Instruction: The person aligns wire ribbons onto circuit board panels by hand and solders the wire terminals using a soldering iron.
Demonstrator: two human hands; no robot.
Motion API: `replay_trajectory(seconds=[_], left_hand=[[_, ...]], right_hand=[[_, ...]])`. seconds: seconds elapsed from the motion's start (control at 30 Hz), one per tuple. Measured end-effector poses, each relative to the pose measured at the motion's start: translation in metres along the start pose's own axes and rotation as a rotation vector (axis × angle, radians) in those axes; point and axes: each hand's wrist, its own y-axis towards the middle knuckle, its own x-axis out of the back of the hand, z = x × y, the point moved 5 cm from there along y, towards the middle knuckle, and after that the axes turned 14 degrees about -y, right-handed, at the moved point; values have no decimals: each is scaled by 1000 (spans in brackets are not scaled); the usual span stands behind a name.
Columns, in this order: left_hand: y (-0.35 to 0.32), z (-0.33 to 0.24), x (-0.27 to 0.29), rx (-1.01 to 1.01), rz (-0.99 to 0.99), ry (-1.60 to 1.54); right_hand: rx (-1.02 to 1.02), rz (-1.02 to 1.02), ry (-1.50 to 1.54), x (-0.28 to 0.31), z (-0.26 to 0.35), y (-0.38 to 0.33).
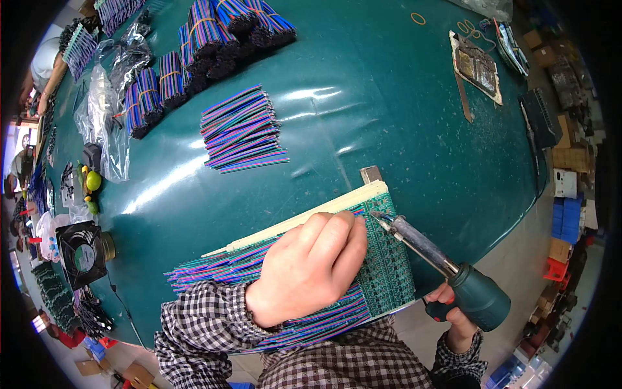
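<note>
A row of multicoloured ribbon cables (214, 269) is pressed flat against the green circuit boards (389, 272) at the near desk (389, 97) edge by the left hand (311, 269); a soldering iron (447, 269) is grasped in the right hand's (453, 314) clenched grip, tip over the boards

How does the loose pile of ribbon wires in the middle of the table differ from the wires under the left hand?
The loose pile lies free and untouched on the green table; the wires under the left hand are spread in a row and pressed down. The pile is a compact stack; the row fans wide and reaches the green circuit board. Both are striped blue, purple and green.
</note>
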Motion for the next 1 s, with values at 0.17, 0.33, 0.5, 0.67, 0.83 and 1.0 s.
replay_trajectory(seconds=[0.17,0.33,0.5,0.67,0.83,1.0], left_hand=[[0,0,1,0,5,-9],[0,1,1,1,3,-11],[0,1,0,-3,-8,-17],[0,0,1,-8,1,-4],[1,0,0,-13,-3,-7],[1,0,3,-16,-5,-1]], right_hand=[[-10,-30,-33,-5,10,2],[-13,-19,-80,-6,10,3],[11,-15,-85,-5,9,3],[-5,-18,-44,-6,9,4],[-5,-78,86,-5,1,-6],[22,-23,60,8,-13,-9]])
